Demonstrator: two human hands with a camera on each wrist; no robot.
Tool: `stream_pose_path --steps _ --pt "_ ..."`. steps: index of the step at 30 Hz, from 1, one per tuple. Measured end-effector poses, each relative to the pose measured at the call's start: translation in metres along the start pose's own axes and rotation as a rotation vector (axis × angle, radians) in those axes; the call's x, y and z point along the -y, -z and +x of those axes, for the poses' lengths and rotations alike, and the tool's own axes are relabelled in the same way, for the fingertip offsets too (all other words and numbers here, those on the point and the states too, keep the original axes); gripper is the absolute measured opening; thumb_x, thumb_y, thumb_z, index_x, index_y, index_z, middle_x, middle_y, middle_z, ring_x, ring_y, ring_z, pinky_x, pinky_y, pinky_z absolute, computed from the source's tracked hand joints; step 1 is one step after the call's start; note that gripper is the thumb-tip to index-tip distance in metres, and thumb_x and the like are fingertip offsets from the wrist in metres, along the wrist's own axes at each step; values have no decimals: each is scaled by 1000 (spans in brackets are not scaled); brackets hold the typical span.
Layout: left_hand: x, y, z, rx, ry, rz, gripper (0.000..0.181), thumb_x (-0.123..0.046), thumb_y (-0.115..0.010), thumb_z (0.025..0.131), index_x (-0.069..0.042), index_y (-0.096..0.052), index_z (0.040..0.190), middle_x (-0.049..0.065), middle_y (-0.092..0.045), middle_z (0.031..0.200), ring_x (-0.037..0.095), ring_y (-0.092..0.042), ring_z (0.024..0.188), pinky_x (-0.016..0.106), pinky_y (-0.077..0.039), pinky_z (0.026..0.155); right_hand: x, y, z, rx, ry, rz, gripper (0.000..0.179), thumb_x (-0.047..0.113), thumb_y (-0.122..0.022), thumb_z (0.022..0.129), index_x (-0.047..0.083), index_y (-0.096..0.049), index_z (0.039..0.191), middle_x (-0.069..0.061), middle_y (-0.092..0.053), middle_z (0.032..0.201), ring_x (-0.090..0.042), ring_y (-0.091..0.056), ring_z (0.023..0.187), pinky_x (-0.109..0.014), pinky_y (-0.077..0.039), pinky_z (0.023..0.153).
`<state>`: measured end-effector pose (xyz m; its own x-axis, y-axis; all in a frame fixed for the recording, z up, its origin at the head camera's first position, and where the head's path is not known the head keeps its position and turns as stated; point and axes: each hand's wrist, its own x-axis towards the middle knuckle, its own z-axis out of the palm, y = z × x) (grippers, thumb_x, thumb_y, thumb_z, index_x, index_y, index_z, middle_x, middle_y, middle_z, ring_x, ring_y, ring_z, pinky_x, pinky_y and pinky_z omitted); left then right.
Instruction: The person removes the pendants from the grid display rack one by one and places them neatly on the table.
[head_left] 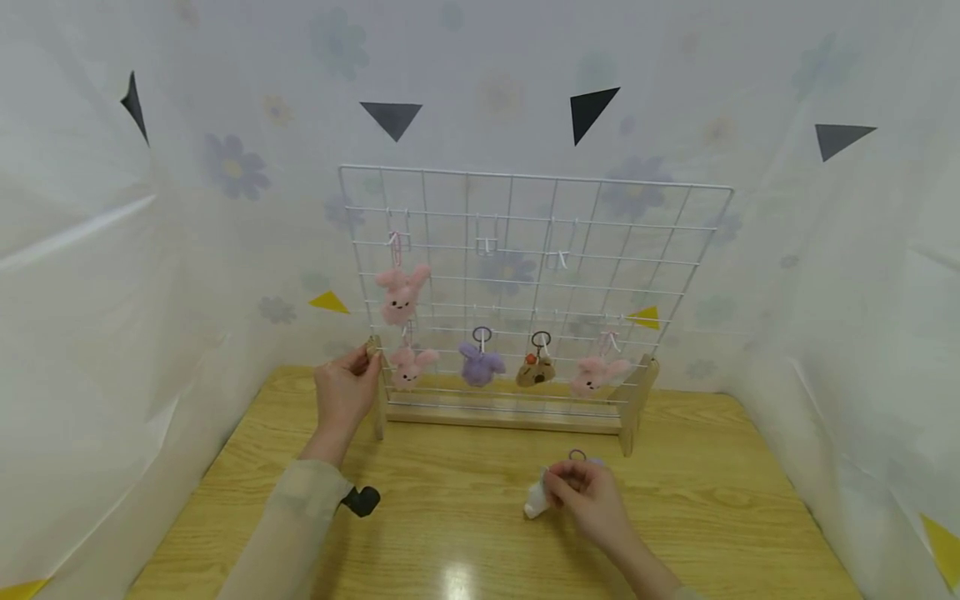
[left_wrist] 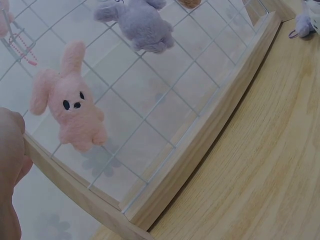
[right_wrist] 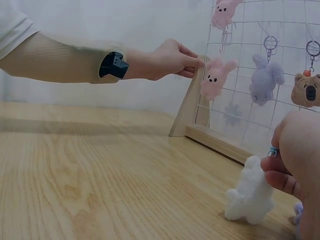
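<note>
My left hand (head_left: 348,390) grips the upper end of the wooden stand's left leg (left_wrist: 80,195), fingers and thumb around the wood. Near that hand, a pink plush rabbit keychain (left_wrist: 75,107) hangs from the wire grid (head_left: 510,287). Low over the table, my right hand (head_left: 592,504) pinches the light-blue fitting (right_wrist: 273,151) at the top of a white plush keychain (right_wrist: 250,192). The white plush stands upright at the tabletop in the right wrist view. Just behind the right hand lies a purple plush keychain (head_left: 595,462), mostly hidden by it.
On the grid's lower row hang a purple plush rabbit (head_left: 482,367), a brown plush animal (head_left: 536,371) and another pink rabbit (head_left: 596,377). A further pink rabbit (head_left: 402,296) hangs above left. Two bare hooks (head_left: 487,247) sit on the upper row. Pale curtains surround the wooden table (head_left: 435,533).
</note>
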<state>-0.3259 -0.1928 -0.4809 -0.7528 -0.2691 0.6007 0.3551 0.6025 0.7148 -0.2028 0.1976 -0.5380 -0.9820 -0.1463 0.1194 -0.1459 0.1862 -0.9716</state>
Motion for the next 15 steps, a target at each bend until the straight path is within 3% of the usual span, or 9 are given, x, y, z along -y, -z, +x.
stream_pose_path --steps 7,15 --pt "0 0 0 2 10 4 25 -11 -77 99 8 -77 115 22 -78 96 30 -79 79 41 -65 66 2 -5 10 -43 -32 -16 7 0 -74 98 -7 -73 99 -16 -70 91 -20 -70 74 -30 -62 65" --pt "0 0 0 0 7 5 24 -11 -78 98 7 -78 114 22 -78 96 29 -79 78 40 -65 65 0 -5 22 -29 -34 -25 9 1 -73 99 -9 -73 99 -17 -72 86 -19 -69 72 -27 -61 63"
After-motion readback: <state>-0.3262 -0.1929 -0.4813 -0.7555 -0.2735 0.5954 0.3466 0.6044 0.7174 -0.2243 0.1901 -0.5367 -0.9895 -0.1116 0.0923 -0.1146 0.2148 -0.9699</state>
